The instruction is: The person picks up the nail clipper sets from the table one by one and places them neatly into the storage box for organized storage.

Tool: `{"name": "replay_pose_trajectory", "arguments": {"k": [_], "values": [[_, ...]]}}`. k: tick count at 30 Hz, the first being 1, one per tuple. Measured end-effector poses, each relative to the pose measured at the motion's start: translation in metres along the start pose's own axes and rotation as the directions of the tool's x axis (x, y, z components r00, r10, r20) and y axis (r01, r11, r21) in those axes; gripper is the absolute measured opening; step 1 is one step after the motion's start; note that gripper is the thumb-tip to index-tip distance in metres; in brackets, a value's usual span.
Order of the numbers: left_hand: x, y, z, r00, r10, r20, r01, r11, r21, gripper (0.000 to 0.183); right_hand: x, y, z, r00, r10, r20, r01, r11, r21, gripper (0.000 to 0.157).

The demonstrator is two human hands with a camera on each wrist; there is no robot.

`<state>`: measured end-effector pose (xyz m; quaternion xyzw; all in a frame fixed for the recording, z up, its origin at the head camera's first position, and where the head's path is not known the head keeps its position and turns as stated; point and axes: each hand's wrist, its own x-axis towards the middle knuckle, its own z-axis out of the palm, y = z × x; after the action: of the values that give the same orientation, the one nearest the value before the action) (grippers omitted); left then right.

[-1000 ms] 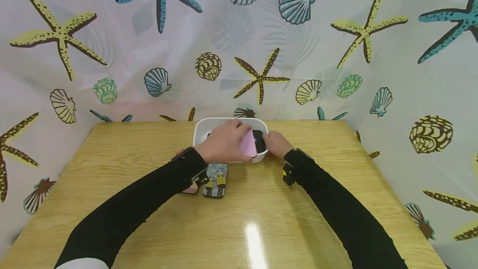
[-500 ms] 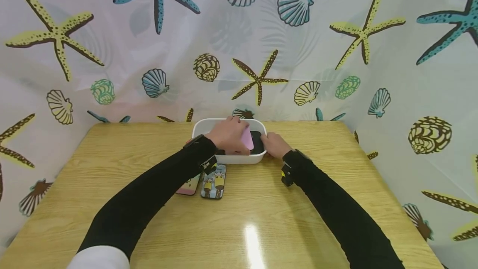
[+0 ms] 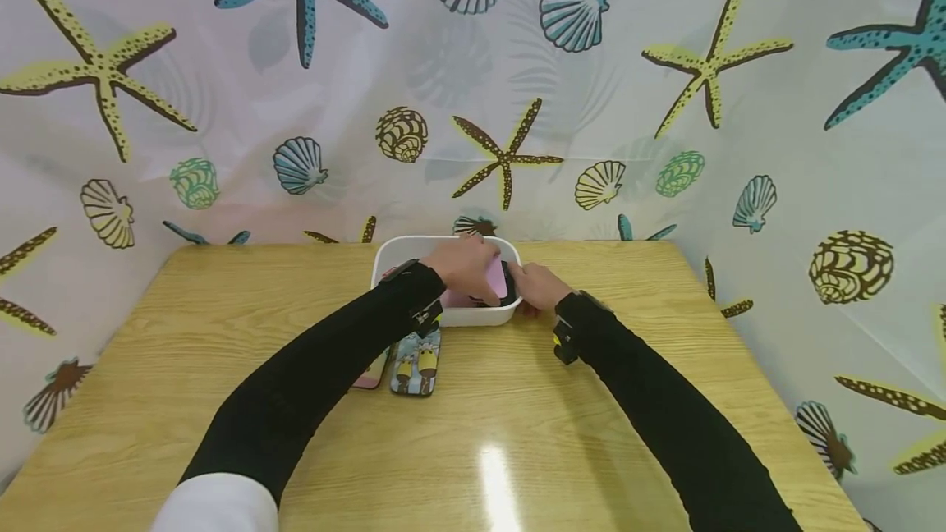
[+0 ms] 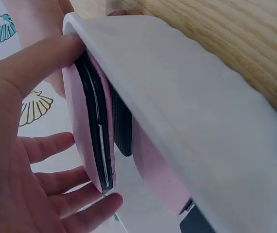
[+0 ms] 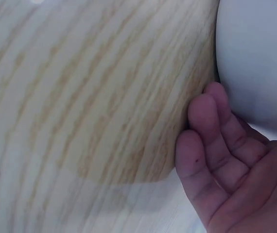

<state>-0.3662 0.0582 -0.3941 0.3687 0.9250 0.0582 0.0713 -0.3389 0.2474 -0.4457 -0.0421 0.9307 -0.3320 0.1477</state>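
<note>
A white plastic bin (image 3: 473, 318) stands at the back of the table. My left hand (image 3: 461, 266) reaches into it and grips a flat pink case (image 4: 82, 126) with a black edge, thumb at one end and fingertips along the outer face. Beside it in the left wrist view are a ribbed black item (image 4: 122, 127) and another pink item (image 4: 155, 172), also inside the bin. At the bin's right end, my right hand (image 3: 541, 287) holds the rim; its curled fingers (image 5: 204, 116) lie against the outer wall in the right wrist view.
In front of the bin lies a flat case with a giraffe print (image 3: 415, 366). A pink-bottomed case (image 3: 374, 371) lies left of it, partly covered by the left sleeve. Behind the wooden table (image 3: 591, 450) hangs a shell-and-starfish curtain (image 3: 355, 105).
My left hand has moved slightly right and lower into the bin with the pink case. The right hand stays at the rim. The head view has shifted slightly.
</note>
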Motion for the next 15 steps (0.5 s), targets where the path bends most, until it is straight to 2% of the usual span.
{"name": "replay_pose_trajectory", "arguments": {"k": [10, 15], "values": [[0.0086, -0.0038, 0.0107, 0.993, 0.116, 0.034, -0.111, 0.986, -0.129, 0.055, 0.0041, 0.0062, 0.0082, 0.999, -0.041, -0.008, 0.041, 0.999, 0.007, 0.075], [0.0083, -0.0043, 0.0073, 0.986, 0.154, 0.065, -0.131, 0.952, -0.276, 0.05, 0.0025, 0.0089, 0.0078, 0.998, -0.051, -0.025, 0.051, 0.999, 0.012, 0.076]]}}
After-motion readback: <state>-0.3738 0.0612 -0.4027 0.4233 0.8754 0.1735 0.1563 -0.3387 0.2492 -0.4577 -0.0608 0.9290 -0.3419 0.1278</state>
